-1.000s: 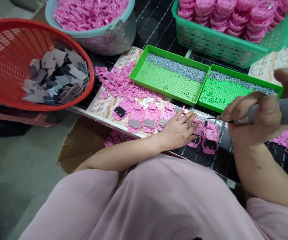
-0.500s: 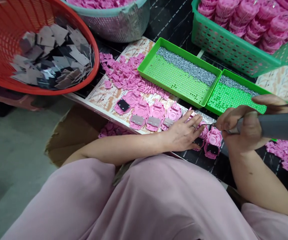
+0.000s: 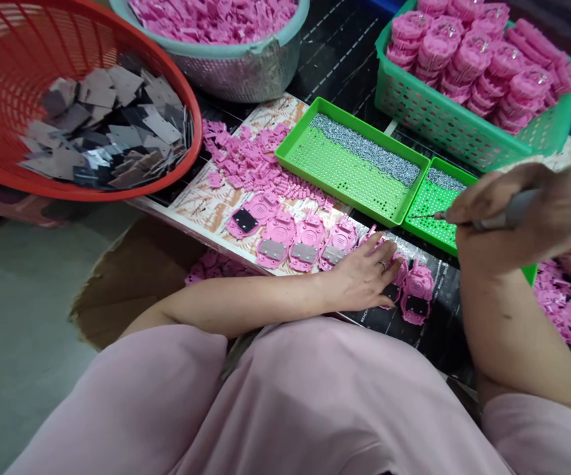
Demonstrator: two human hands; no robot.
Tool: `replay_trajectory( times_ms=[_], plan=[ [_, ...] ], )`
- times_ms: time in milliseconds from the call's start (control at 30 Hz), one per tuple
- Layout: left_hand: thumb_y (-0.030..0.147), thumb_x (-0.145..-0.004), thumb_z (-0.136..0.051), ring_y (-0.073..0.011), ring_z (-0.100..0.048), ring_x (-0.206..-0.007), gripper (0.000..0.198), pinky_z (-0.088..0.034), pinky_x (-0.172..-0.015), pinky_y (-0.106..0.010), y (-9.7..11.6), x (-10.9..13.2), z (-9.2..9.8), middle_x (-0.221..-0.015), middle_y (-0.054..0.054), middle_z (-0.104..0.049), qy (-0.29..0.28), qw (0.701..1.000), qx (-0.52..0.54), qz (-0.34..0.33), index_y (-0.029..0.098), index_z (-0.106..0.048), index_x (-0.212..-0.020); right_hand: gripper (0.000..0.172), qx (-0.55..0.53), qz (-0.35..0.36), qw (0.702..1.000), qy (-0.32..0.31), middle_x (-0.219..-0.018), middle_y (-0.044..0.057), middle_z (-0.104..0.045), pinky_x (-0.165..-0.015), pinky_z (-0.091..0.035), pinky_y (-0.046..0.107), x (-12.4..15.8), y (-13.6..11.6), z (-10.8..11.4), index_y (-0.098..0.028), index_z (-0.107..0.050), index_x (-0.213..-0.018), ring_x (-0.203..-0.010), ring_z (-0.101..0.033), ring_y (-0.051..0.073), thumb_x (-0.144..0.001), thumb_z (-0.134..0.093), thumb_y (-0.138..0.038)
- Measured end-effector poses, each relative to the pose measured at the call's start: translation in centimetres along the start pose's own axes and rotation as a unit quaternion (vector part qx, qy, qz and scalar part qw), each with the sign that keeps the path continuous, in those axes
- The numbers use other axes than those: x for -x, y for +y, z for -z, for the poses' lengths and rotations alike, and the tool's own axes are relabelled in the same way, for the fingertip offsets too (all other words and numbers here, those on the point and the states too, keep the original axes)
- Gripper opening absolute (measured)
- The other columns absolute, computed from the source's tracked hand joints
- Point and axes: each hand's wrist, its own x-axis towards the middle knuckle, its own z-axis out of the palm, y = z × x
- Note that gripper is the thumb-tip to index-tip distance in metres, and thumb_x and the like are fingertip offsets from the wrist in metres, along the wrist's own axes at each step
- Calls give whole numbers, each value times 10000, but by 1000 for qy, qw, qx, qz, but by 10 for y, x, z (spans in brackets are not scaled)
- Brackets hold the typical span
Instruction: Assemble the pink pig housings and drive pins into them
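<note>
My left hand [image 3: 364,277] lies flat with fingers spread on a pink plastic housing [image 3: 393,272] at the table's front edge. Beside it sits another pink housing [image 3: 416,290], and a row of more pink housings [image 3: 292,241] runs to the left. My right hand [image 3: 517,214] is closed around a grey electric screwdriver [image 3: 537,211], whose thin bit [image 3: 421,216] points left over the right green screw tray [image 3: 434,198]. A second green tray [image 3: 352,161] with small silver screws lies left of it.
A red basket [image 3: 67,99] of grey plates stands at the left, a bowl [image 3: 230,39] of pink parts behind it, and a green basket [image 3: 468,72] of stacked pink pieces at the back right. Loose pink parts [image 3: 250,155] litter the table. A cardboard box [image 3: 141,277] sits below the edge.
My right hand has lifted the screwdriver from the housing by my left hand up to the right green tray. My left hand has stayed on the housing.
</note>
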Motion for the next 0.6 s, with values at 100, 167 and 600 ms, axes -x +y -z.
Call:
replay_trajectory(
  times_ms=[100,167,600],
  plan=[
    [714,-851,-497,-340,-502,-1287,829,-282,-1136,-518,-1,0,-1,-1306,-241,-591,6,1000,8,-3,22,-559,-1303,197,-32,60,998,19,-380,-135,-385,-277,-313,203,-6,25,-8,-247,-561,-879,-260,-354,83,-789,-668,-385],
    [709,-858,-490,-345,-500,-1290,823,-271,-1143,-522,0,1,-2,-1302,-244,-592,16,1000,15,-5,19,-558,-1302,210,-30,44,999,5,-395,-139,-384,-286,-319,210,-4,37,-11,-255,-547,-928,-268,-364,86,-810,-667,-380],
    [666,-862,-528,-348,-513,-1267,790,-285,-1141,-519,0,2,0,-1327,-259,-565,24,999,32,-3,7,-551,-1297,258,12,-15,999,-37,-461,-126,-380,-328,-313,252,2,49,-8,-270,-535,-958,-296,-384,90,-812,-662,-441]
  ],
)
